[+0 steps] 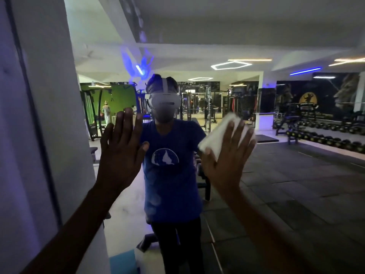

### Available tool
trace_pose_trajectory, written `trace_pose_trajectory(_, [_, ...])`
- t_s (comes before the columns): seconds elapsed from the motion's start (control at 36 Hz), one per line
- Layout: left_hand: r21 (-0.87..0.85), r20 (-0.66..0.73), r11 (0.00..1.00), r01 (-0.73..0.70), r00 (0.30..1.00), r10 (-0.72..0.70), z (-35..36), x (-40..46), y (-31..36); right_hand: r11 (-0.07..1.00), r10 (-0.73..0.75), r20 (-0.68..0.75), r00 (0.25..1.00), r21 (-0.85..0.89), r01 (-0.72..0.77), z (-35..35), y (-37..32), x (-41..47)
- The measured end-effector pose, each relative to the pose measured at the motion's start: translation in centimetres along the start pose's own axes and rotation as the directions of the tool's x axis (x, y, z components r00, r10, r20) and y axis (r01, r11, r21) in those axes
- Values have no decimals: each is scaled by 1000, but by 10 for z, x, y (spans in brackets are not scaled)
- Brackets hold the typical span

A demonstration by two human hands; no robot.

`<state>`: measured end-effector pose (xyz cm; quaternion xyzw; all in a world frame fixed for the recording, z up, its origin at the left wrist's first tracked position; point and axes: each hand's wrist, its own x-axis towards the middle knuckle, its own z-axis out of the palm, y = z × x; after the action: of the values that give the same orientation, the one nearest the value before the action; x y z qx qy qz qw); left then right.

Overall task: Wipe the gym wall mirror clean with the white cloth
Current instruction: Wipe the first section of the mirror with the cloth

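The wall mirror [276,184] fills most of the view and reflects the gym hall and a person in a blue shirt. My left hand [120,153] is raised with straight, spread fingers and lies flat against the glass, holding nothing. My right hand [227,157] is raised beside it, its straight fingers pressing the folded white cloth [219,133] flat onto the mirror at about chest height of the reflection. Part of the cloth sticks out above and left of the fingers.
A white padded wall panel [29,135] with a dark frame strip borders the mirror on the left. Smudges show on the glass high up near a blue light reflection [140,66]. Weight racks and benches appear only as reflections.
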<state>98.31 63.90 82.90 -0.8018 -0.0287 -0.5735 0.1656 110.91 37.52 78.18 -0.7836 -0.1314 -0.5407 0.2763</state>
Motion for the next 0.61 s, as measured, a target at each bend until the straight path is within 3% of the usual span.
trace_pose_trajectory(0.14, [34,-6,999,-13,1000,13,2,-1,0,999,-5,145,989,45,-1,11,3,-86])
trace_pose_trajectory(0.36, [-32,25,999,-28,999,29,5,-2,-3,1000,25,-14,1000,-8,-25,-12,-30,36])
trace_pose_trajectory(0.5, [-12,3,998,-60,998,60,3,-3,-7,991,-136,79,988,22,134,-2,-38,-32])
trace_pose_trajectory(0.61, [-16,-9,997,-77,997,77,2,-7,-8,942,-335,274,902,92,322,13,-26,-126])
